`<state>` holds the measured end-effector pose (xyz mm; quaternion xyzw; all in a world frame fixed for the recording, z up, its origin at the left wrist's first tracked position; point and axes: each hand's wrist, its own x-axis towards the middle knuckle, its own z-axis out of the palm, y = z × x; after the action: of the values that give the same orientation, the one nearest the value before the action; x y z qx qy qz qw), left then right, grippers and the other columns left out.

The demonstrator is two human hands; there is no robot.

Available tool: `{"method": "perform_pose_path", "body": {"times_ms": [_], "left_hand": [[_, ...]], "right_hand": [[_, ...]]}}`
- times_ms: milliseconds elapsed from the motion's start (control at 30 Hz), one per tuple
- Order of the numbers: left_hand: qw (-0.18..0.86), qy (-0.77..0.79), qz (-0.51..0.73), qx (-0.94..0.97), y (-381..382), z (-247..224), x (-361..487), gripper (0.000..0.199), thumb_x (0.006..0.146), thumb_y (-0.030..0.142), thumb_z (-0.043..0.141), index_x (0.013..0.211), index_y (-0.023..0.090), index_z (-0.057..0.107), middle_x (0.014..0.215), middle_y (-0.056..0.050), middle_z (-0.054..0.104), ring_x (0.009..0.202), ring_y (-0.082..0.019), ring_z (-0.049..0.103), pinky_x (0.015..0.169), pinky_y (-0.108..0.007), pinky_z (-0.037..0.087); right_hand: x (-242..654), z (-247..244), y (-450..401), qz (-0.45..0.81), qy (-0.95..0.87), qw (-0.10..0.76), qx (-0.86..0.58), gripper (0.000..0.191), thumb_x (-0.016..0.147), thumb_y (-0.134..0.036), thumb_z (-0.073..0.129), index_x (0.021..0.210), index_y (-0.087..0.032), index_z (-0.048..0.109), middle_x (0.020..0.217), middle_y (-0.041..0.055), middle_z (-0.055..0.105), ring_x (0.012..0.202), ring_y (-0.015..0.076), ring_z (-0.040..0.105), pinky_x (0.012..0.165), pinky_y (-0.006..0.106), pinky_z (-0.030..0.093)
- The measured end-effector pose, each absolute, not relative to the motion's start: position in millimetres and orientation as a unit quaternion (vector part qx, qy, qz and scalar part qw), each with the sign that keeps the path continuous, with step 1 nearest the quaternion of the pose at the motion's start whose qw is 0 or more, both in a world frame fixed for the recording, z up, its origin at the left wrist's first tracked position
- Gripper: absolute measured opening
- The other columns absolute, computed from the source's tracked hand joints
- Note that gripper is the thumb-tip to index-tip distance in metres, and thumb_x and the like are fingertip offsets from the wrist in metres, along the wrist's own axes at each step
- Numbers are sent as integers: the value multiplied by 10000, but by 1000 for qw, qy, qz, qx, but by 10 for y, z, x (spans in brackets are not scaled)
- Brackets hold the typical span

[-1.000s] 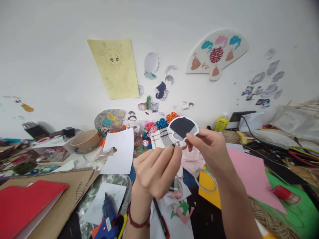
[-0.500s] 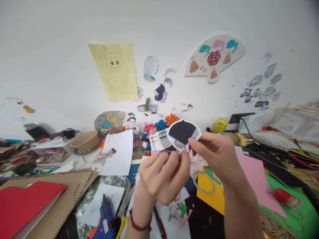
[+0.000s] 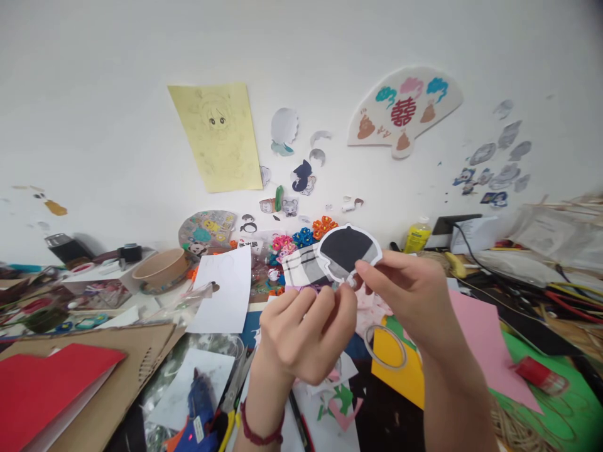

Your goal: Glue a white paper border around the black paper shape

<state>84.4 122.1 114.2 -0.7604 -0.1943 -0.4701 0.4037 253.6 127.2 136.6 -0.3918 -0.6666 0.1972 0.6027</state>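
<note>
A rounded paper cutout (image 3: 347,246), dark grey above and lighter grey below with a white border, is held up in front of me. My right hand (image 3: 407,292) pinches its right side between thumb and fingers. Closed in a pinch, my left hand (image 3: 308,333) has its fingertips at the cutout's lower edge; whatever they grip is hidden by the fingers. Below the hands lie paper scraps (image 3: 343,402) in green and pink. A roll of tape (image 3: 387,346) rests on yellow paper (image 3: 400,376), left of my right wrist.
At lower left are a blue glue gun (image 3: 200,408), scissors (image 3: 230,402) and a red folder (image 3: 51,383) on cardboard. Pink paper (image 3: 485,345) and a red spool (image 3: 541,375) lie right. Bright craft flowers (image 3: 304,237) and a yellow bottle (image 3: 417,235) stand near the wall.
My left hand has shifted slightly left and down along the cutout's lower edge. The cutout and right hand have barely moved.
</note>
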Motion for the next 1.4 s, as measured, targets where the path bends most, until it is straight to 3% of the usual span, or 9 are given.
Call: {"method": "perform_pose_path", "body": {"times_ms": [367, 1400], "left_hand": [[410, -207, -464, -758, 1234, 1136, 857, 212, 877, 23, 513, 980, 57, 695, 688, -61, 683, 536, -133, 558, 475, -284, 355], [408, -209, -463, -759, 1230, 1148, 869, 197, 885, 34, 504, 974, 56, 678, 667, -54, 665, 521, -132, 556, 459, -288, 349]], "right_hand": [[2538, 1358, 1266, 147, -679, 592, -407, 267, 854, -240, 636, 596, -175, 615, 553, 1, 645, 516, 124, 585, 485, 219, 454], [2488, 1358, 1250, 103, -683, 594, -413, 320, 852, -232, 633, 566, -184, 499, 489, -48, 491, 468, 89, 475, 451, 220, 350]]}}
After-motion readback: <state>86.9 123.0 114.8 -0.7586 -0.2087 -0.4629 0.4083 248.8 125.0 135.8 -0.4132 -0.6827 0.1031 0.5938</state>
